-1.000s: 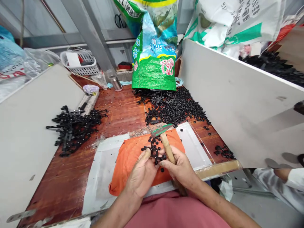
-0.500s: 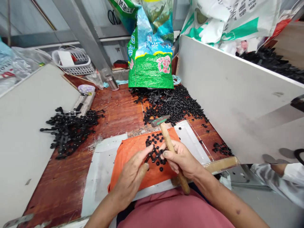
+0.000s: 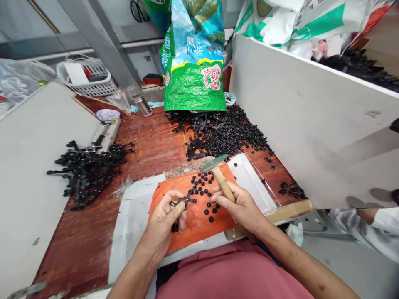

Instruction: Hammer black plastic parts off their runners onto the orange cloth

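My left hand (image 3: 170, 216) pinches a black jointed plastic piece (image 3: 187, 200) between thumb and fingers, over the left part of an orange cloth (image 3: 193, 230). Its lower end is partly hidden by my fingers. My right hand (image 3: 238, 203) is closed round the wooden handle of a hammer (image 3: 223, 185), whose green-edged metal head points away from me. Small round black caps (image 3: 201, 191) lie scattered on the cloth between both hands. Part of the handle is covered by my right hand.
A heap of black parts (image 3: 227, 131) lies behind the cloth, below a green and blue sack (image 3: 195, 91). More jointed black pieces (image 3: 90, 172) are piled at left. Grey boards (image 3: 299, 108) wall both sides. A metal flask (image 3: 141, 104) and white basket (image 3: 90, 85) stand at the back left.
My left hand has moved left, lifting the black jointed piece off the caps. My right hand still holds the hammer, now slightly apart from the left. The view has shifted a little.
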`<control>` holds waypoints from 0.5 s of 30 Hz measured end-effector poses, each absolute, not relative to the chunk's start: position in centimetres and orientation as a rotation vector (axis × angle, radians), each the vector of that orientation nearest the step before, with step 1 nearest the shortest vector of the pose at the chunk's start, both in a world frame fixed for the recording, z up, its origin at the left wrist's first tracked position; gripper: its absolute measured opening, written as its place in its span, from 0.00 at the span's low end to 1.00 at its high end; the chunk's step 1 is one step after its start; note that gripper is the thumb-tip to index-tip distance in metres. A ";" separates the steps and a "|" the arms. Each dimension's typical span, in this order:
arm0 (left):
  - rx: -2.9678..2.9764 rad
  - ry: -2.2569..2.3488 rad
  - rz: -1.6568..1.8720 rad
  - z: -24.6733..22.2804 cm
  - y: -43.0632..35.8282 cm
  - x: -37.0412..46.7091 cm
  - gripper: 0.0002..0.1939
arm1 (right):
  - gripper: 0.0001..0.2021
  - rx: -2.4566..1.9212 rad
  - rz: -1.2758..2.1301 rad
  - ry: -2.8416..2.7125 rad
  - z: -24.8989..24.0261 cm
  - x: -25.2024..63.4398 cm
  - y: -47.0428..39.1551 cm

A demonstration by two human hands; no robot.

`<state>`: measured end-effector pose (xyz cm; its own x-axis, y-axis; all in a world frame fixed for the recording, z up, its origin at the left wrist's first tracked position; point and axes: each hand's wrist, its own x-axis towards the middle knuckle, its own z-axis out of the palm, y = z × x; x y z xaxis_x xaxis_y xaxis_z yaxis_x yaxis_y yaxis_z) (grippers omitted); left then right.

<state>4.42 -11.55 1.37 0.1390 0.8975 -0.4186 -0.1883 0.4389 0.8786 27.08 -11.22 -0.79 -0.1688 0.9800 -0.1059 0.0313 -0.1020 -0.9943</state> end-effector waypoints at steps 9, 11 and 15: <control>0.765 1.093 0.863 0.5 -13.1 5.6 0.26 | 0.02 -1.274 1.370 -1.329 -0.7 24.5 -10.8; 0.896 1.233 0.856 0.6 -13.0 4.0 0.26 | 0.02 -1.271 1.344 -1.306 -0.8 24.9 -10.6; 1.370 1.458 0.962 1.2 -13.1 2.9 0.16 | 0.02 -1.197 1.452 -1.300 -0.7 25.1 -10.7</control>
<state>2.85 -13.06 1.16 0.0065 0.9956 -0.0939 0.3048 0.0875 0.9484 25.08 -10.70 -0.66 -0.2026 0.9717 -0.1216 0.0138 -0.1213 -0.9925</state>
